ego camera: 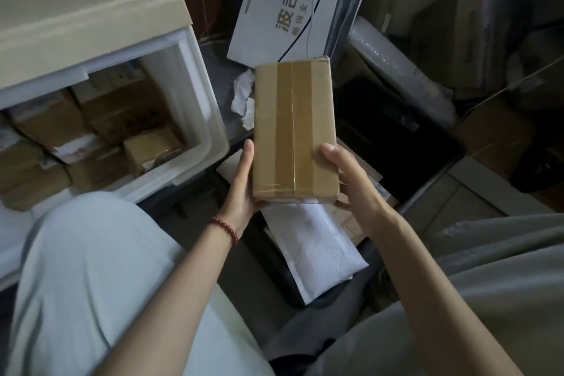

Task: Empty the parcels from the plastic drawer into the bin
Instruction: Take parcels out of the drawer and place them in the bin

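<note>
Parcel (294, 131) is being held by its near end only, clamped btwn left hand (244, 189) and right hand (351, 180) over the bin (457, 146) beside the drawer (210, 119), so a slip is being risked: w/ far end unsupported it could tip fwd & miss the bin.

The brown box (294, 131) covers most fingers of the left hand (241, 189) and the right hand (351, 186); only the thumbs show well. It also hides the top of the white bag (317, 247) below it. The far part of the bin (396, 137) is too dark to see into. The drawer (207, 119) runs off the left edge, and its back parcels (100, 131) sit hidden under the cabinet (76, 24). The top edge cuts off the big white box (283, 9).
</note>
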Demonstrator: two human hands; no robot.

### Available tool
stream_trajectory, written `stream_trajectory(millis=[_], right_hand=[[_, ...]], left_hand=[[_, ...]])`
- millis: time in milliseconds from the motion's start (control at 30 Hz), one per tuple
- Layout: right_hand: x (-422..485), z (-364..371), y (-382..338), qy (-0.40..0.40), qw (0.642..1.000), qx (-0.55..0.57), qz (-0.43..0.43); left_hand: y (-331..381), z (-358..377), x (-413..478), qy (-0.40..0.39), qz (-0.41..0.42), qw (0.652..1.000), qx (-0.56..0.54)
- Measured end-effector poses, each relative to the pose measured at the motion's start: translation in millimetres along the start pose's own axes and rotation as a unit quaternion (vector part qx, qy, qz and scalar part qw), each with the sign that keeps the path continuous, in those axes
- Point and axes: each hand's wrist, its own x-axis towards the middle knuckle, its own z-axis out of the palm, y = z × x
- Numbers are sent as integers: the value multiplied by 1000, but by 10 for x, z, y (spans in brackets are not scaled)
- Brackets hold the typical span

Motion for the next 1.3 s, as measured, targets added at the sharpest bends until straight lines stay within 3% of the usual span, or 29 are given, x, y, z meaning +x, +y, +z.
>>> stream_trajectory(millis=[167,467,667,833,1033,1200,1300], right_hand=[[25,-62,69,4,1000,4,30],[-39,-282,83,93,994,10,-53],[-109,-254,144,119,988,-73,-65],[-174,-179,97,63,997,-41,-10],[-151,-244,121,63,997,-11,35],[-152,-289,119,87,996,-17,24],[-147,-302,165,148,988,-45,-11]], left_hand=[[-127,-23,12,-13,-54,998,38],[-153,-87,79,48,40,997,40],[-114,-57,99,68,71,995,13],[-131,-31,90,40,81,995,39],[-56,-28,86,10,47,999,4],[-50,-3,43,-23,22,997,69],[-66,36,43,1,45,993,106]])
